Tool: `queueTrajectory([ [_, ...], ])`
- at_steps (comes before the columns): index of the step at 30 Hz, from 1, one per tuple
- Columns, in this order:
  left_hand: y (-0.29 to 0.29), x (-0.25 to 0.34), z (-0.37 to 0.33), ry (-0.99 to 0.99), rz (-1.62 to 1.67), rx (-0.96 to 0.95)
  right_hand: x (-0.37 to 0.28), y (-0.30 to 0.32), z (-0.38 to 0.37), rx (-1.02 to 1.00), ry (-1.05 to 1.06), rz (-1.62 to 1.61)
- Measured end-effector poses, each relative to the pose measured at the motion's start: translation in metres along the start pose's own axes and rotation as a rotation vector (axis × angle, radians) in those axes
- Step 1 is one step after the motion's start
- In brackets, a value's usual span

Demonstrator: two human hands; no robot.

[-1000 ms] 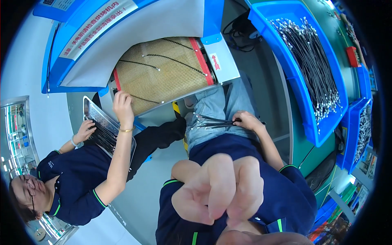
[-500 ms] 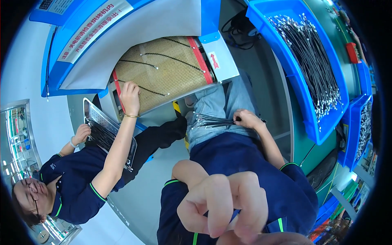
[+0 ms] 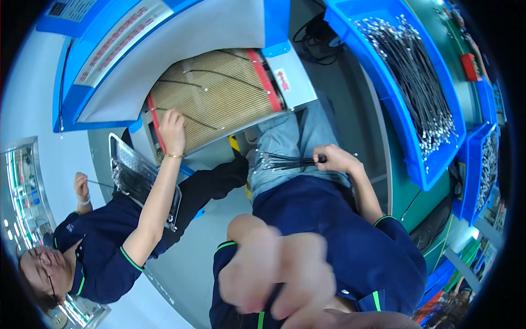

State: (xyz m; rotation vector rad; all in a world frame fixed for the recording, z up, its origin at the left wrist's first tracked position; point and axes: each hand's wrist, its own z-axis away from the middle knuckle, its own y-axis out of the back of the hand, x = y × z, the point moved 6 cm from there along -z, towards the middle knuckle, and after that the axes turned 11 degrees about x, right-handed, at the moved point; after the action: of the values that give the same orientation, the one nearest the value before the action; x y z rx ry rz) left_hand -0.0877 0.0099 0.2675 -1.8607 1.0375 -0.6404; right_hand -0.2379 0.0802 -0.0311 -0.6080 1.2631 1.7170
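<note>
My right hand (image 3: pixel 333 158) rests over my lap, its fingers wrapped round a bundle of thin black cables (image 3: pixel 287 161). The cables' pale tips point left across my jeans. My left hand (image 3: pixel 279 274) is raised close to the camera, its fingers bent but smeared by motion; whether they hold anything is hidden. Ahead is a conveyor belt (image 3: pixel 219 82) of tan mesh with red edges, and several single black cables lie spread on it. A co-worker's hand (image 3: pixel 173 129) reaches onto the belt's near left corner, by the end of one cable.
At left sits the co-worker, with a metal tray (image 3: pixel 116 143) of black cables on the lap; their other hand (image 3: pixel 81 185) holds a cable. A blue bin (image 3: pixel 378 93) full of cables stands on a green table (image 3: pixel 402 186) at right. The blue machine hood (image 3: pixel 278 22) overhangs the belt.
My left hand has shifted slightly left and is now blurred. The co-worker's far hand has moved left from the tray, drawing out a cable. My right hand keeps the bundle.
</note>
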Motion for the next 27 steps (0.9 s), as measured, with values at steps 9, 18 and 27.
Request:
queueTrajectory([
  [9,-0.021,0.025,0.023,-0.234,-0.217,-0.008,-0.02,0.02,0.002,0.039,0.024,0.003],
  [18,-0.031,0.033,0.024,-0.152,-0.369,0.05,-0.027,0.025,0.004,0.064,0.015,-0.004],
  [27,0.001,0.05,0.041,-0.829,-0.853,0.11,-0.052,0.043,0.003,0.201,0.135,-0.004],
])
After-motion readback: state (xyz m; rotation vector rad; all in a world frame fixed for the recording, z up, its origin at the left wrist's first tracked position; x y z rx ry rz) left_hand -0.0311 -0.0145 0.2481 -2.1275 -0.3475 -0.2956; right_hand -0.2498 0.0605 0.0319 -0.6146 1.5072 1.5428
